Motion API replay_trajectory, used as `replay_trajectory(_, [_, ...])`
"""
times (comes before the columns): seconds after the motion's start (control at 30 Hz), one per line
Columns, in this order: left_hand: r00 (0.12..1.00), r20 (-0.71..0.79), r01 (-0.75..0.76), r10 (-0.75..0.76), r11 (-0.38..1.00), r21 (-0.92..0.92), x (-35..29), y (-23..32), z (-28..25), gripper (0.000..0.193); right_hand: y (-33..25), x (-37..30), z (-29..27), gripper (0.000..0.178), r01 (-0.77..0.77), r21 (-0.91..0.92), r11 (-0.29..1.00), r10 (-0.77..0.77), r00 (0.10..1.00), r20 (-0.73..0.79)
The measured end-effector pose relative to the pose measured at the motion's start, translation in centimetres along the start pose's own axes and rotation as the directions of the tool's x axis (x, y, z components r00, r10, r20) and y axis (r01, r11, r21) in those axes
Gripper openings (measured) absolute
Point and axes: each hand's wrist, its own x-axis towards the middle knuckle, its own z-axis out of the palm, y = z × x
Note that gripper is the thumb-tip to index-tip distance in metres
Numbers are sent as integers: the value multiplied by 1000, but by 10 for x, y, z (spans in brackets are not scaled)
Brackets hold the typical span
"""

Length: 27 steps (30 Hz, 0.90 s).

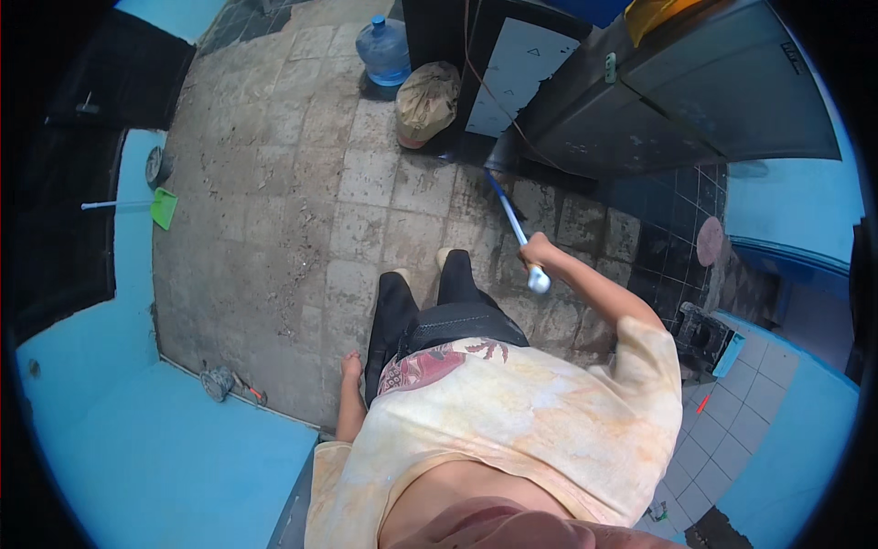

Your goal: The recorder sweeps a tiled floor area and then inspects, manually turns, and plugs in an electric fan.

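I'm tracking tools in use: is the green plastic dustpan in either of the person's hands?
No: the green plastic dustpan is beside the light blue wall, apart from the left hand and the right hand.

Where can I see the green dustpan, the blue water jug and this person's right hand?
Green dustpan [165, 209]: head view, on the middle of its scoop.
Blue water jug [384, 62]: head view, on the middle of its body.
Right hand [538, 252]: head view, on the middle of the hand.

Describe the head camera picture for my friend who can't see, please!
A person's right hand grips a blue-and-white stick over a dirty tiled floor; the left hand hangs down. Around are a water jug, a sack and a green dustpan.
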Motion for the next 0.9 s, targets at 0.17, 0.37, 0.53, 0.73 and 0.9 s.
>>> replay_trajectory(0.17, [999,-11,37,-38,996,-86,-5,-26,18,26,-10,89,108,28,127,-107,986,-124,992,29])
replay_trajectory(0.37, [989,-45,-137,141,987,81,60,-153,35,25,-104,116,204,17,223,-51,974,-177,874,453])
replay_trajectory(0.53, [994,-24,-100,102,990,98,85,-157,13,26,-124,125,198,14,99,282,954,-277,648,709])
replay_trajectory(0.73, [988,-2,-152,153,982,112,88,-138,37,27,-62,81,115,23,590,-7,807,-479,662,576])
replay_trajectory(0.9, [996,62,61,-57,996,-64,90,-97,43,26,2,1,-13,11,320,-133,938,-235,870,434])
